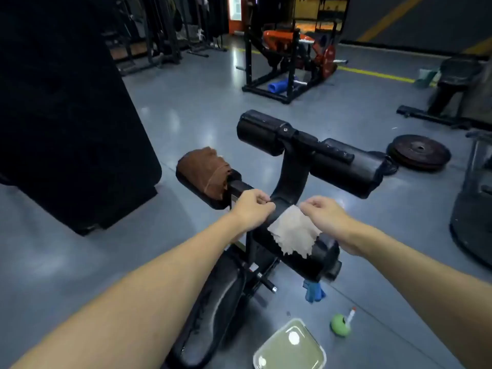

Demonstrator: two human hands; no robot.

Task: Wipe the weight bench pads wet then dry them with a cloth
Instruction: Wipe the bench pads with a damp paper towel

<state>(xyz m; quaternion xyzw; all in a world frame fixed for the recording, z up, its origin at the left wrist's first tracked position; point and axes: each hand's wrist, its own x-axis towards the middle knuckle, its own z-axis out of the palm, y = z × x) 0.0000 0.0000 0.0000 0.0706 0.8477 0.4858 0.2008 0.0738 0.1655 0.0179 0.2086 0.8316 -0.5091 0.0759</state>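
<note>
Pale cloth [292, 234] draped on bench frame [291, 174].
Right hand [323, 213] pinches its top corner; left hand [251, 210] curled just beside.

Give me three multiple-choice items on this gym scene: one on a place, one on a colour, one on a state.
1. Where is the brown towel?
A. on the floor
B. draped over the left roller
C. on the weight plates

2. What colour is the bottle beside the tray?
A. green
B. red
C. yellow

3. The pale cloth is
A. balled up on the floor
B. soaking in water
C. spread over the near roller, pinched by the right hand

Answers: 1 B, it caps that roller's end; 2 A, its round body is green; 3 C, it hangs flat below the fingers.
</note>
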